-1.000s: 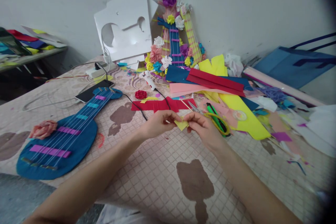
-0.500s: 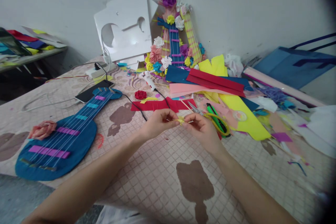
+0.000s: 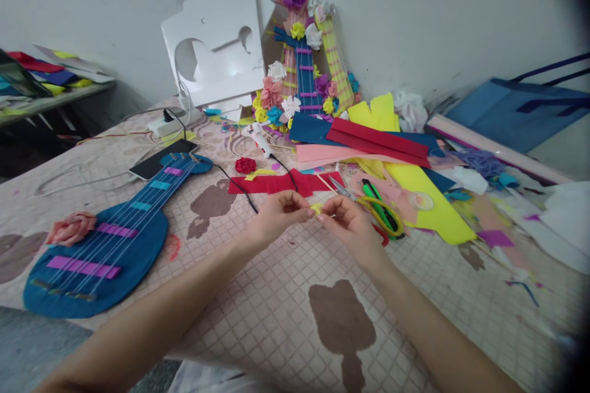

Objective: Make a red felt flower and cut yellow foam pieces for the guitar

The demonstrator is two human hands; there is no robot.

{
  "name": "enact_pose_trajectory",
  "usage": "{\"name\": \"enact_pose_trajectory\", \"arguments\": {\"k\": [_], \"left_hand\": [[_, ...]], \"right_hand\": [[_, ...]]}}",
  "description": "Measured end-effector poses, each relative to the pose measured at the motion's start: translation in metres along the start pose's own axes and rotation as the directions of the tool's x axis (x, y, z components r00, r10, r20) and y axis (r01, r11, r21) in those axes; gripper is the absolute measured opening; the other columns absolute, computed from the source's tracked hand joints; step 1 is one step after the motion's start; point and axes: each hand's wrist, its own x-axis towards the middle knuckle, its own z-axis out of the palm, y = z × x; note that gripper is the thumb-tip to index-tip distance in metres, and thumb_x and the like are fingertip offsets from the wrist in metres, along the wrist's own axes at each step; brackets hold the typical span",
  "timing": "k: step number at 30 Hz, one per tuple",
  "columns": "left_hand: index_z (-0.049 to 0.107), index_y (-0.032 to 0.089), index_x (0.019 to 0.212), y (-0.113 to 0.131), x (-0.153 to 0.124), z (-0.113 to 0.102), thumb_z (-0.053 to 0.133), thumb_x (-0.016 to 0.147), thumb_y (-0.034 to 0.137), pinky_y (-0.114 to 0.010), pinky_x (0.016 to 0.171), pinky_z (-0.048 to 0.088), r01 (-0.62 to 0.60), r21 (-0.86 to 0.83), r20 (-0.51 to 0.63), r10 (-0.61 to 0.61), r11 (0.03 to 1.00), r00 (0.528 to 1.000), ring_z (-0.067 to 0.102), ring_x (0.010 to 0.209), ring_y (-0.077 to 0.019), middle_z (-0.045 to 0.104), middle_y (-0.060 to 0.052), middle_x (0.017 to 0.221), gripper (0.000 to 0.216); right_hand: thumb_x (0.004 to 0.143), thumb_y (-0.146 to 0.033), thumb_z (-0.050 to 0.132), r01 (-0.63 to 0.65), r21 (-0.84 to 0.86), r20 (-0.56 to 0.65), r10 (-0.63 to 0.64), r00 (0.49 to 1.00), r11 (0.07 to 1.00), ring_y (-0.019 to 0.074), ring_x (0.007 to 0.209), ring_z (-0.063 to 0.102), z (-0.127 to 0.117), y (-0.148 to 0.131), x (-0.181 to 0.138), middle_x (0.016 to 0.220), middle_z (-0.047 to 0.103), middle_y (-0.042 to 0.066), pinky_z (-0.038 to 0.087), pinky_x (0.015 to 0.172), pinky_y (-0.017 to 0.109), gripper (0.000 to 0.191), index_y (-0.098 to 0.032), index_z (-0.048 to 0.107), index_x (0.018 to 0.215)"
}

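My left hand (image 3: 279,216) and my right hand (image 3: 350,225) meet above the middle of the table. Both pinch a small yellow paper piece (image 3: 316,209) between their fingertips; it looks rolled or folded tight. Just behind my right hand lie yellow-handled scissors (image 3: 369,202) and a green utility knife (image 3: 380,207). A red felt strip (image 3: 281,183) lies beyond my left hand, with a small red paper rose (image 3: 245,165) next to it.
A blue felt guitar (image 3: 106,239) with a pink rose (image 3: 70,228) lies at left beside a phone (image 3: 154,163). A glue gun (image 3: 259,135), felt sheets (image 3: 369,138), decorated guitars (image 3: 304,67) and white foam board (image 3: 216,52) crowd the back. Scraps litter the right side.
The yellow piece was a flat square a second ago; my fingers have since rolled or folded it into a small tight bit. Both hands stayed in place.
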Motion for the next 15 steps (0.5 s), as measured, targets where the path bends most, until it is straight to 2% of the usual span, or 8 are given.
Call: {"name": "enact_pose_trajectory", "arguments": {"k": [3,6,11,15], "left_hand": [[0.058,0.012,0.079,-0.0005,0.0,0.0009,0.081,0.062,0.03,-0.023,0.065,0.046,-0.009,-0.028,-0.018,0.008,1.0,1.0,0.059,0.066,-0.0084,0.062,0.001,0.072,0.033],[0.058,0.012,0.083,0.0003,-0.0003,0.0018,0.08,0.064,0.028,-0.023,0.067,0.048,-0.011,-0.038,-0.01,0.011,0.999,1.0,0.061,0.069,-0.0091,0.062,0.001,0.075,0.032],[0.059,0.012,0.083,0.0022,-0.0019,0.0034,0.078,0.066,0.026,-0.024,0.069,0.048,0.005,-0.036,0.0,-0.005,0.999,1.0,0.062,0.07,-0.0096,0.062,0.0,0.077,0.029],[0.059,0.012,0.083,0.0014,-0.0022,0.004,0.077,0.067,0.025,-0.024,0.068,0.048,-0.002,-0.024,-0.001,0.002,1.0,1.0,0.06,0.069,-0.0091,0.061,0.0,0.076,0.027]], "right_hand": [[0.078,-0.036,0.068,-0.079,0.149,0.011,0.078,0.997,0.986,0.0143,0.076,0.057,0.0022,0.0006,0.0003,0.083,0.059,0.0,0.047,0.066,0.027,0.024,-0.024,0.055,0.093],[0.084,-0.044,0.06,-0.155,0.217,0.039,0.15,0.988,0.964,0.0143,0.074,0.057,0.0032,0.0028,0.0002,0.087,0.061,0.002,0.047,0.063,0.028,0.024,-0.022,0.06,0.093],[0.086,-0.047,0.057,-0.149,0.232,0.057,0.139,0.989,0.961,0.0149,0.074,0.056,0.003,0.0038,-0.0005,0.085,0.062,0.002,0.045,0.061,0.028,0.026,-0.022,0.064,0.088],[0.084,-0.047,0.06,-0.138,0.153,0.085,0.126,0.988,0.979,0.014,0.072,0.055,0.0027,-0.0011,-0.0011,0.08,0.06,0.001,0.043,0.063,0.028,0.027,-0.021,0.062,0.082]]}}
